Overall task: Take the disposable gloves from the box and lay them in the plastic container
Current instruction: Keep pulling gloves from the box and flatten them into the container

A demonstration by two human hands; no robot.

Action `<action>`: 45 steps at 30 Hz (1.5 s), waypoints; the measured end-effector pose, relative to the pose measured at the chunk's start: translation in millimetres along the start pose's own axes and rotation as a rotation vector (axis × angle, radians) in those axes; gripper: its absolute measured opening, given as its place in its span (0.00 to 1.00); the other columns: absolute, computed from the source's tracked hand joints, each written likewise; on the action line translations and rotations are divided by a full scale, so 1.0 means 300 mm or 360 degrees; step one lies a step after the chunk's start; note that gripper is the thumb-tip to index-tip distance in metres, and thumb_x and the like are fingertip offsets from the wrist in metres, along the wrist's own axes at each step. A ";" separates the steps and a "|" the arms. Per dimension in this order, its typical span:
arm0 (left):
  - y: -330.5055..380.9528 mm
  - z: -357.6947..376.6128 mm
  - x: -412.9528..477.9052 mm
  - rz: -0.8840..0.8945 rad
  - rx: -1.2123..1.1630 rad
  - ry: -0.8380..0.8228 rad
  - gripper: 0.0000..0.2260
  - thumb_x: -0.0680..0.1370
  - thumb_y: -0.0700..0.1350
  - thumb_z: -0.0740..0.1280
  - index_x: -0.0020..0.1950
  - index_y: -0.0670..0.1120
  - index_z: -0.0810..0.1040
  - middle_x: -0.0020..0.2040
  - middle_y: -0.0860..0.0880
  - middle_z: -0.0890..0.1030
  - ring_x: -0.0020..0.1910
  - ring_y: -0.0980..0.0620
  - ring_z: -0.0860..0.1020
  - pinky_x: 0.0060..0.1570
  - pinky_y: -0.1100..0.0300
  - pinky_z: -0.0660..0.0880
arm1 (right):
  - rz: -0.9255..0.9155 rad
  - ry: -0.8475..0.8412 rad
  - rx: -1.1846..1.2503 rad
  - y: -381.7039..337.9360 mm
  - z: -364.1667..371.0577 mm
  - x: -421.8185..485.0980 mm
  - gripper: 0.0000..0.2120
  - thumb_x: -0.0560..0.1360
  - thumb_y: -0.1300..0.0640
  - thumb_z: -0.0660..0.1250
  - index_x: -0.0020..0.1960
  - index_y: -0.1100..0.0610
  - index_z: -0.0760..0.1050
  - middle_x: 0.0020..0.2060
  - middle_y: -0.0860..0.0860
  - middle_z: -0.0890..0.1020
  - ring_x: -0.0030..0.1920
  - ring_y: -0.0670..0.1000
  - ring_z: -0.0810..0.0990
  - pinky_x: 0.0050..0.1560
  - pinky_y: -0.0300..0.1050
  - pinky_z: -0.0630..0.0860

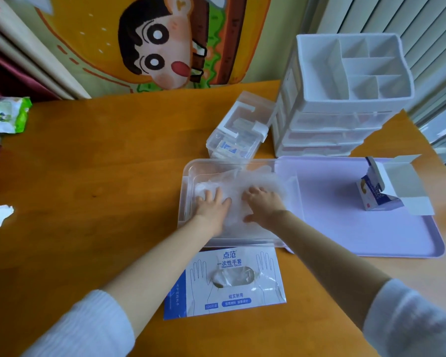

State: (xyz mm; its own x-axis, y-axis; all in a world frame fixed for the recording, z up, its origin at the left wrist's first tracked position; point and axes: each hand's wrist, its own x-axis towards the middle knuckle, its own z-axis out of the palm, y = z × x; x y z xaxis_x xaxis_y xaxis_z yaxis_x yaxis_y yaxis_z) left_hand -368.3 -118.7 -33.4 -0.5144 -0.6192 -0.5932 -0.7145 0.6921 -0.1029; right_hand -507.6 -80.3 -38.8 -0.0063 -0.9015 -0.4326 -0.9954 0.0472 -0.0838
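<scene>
Gloves blurry; wipes pk cut off.

We are looking at a bright, evenly lit scene, with soft daylight seeming to come from the pale slats far beyond and to the right of the right hand. Faint, soft-edged shadows are lying on the table under both forearms. The gloves just ahead of it and of the left hand are smearing into a pale haze. The wide lens is bowing the table's edges, and the sleeves nearest us are looking stretched and soft.
</scene>
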 end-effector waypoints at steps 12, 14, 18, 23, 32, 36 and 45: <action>-0.012 0.024 0.021 -0.0010 -0.0033 -0.0084 0.35 0.76 0.42 0.66 0.77 0.49 0.50 0.77 0.41 0.47 0.74 0.36 0.54 0.68 0.44 0.64 | -0.0066 -0.0192 0.0187 0.033 -0.026 -0.045 0.33 0.76 0.57 0.64 0.76 0.55 0.54 0.74 0.55 0.59 0.73 0.58 0.56 0.72 0.51 0.56; -0.011 -0.003 -0.011 -0.0007 0.0000 0.0043 0.29 0.79 0.42 0.62 0.77 0.46 0.53 0.76 0.40 0.53 0.72 0.37 0.58 0.68 0.46 0.60 | -0.0169 0.0077 0.0422 -0.006 -0.067 -0.105 0.31 0.75 0.64 0.62 0.75 0.56 0.56 0.72 0.55 0.62 0.72 0.56 0.59 0.71 0.46 0.57; 0.006 -0.066 -0.111 0.0054 -0.0292 0.0663 0.23 0.79 0.39 0.59 0.73 0.46 0.59 0.67 0.43 0.66 0.67 0.43 0.66 0.65 0.51 0.62 | -0.0493 0.0863 0.0705 -0.103 -0.059 -0.261 0.16 0.73 0.67 0.62 0.60 0.61 0.73 0.52 0.56 0.76 0.52 0.57 0.76 0.52 0.46 0.71; 0.048 -0.037 -0.278 0.0215 -0.0529 0.1200 0.24 0.67 0.31 0.69 0.62 0.42 0.73 0.55 0.43 0.75 0.51 0.42 0.76 0.50 0.52 0.72 | -0.0678 0.0934 0.0636 -0.156 0.093 -0.411 0.12 0.71 0.66 0.66 0.49 0.54 0.66 0.38 0.51 0.77 0.34 0.49 0.74 0.31 0.36 0.63; 0.103 0.236 -0.430 0.0299 -0.0531 0.0710 0.22 0.79 0.47 0.64 0.71 0.47 0.64 0.69 0.47 0.67 0.68 0.48 0.67 0.68 0.57 0.61 | -0.0269 0.0347 0.0004 -0.206 0.233 -0.397 0.15 0.58 0.59 0.81 0.39 0.54 0.78 0.35 0.49 0.78 0.36 0.48 0.78 0.27 0.37 0.64; 0.100 0.295 -0.423 0.0108 -0.0639 0.0369 0.33 0.77 0.56 0.65 0.77 0.50 0.53 0.78 0.52 0.51 0.77 0.50 0.49 0.75 0.50 0.50 | -0.0236 0.0298 0.0161 -0.208 0.227 -0.402 0.10 0.77 0.66 0.60 0.57 0.58 0.72 0.53 0.53 0.76 0.54 0.54 0.74 0.41 0.42 0.64; 0.107 0.288 -0.412 0.0010 -0.0640 0.0348 0.34 0.77 0.58 0.66 0.77 0.51 0.53 0.78 0.53 0.52 0.77 0.51 0.50 0.74 0.52 0.50 | -0.0011 0.0581 0.0512 -0.170 0.020 -0.510 0.08 0.79 0.66 0.53 0.50 0.54 0.64 0.43 0.52 0.78 0.34 0.54 0.69 0.29 0.41 0.58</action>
State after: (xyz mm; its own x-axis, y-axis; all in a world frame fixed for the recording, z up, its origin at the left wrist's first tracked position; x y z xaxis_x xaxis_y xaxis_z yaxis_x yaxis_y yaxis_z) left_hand -286.6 12.0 -32.3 -0.5766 -0.7091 -0.4059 -0.8161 0.5238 0.2442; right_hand -455.4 57.9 26.4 -0.0906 -0.9916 -0.0925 -0.9156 0.1195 -0.3839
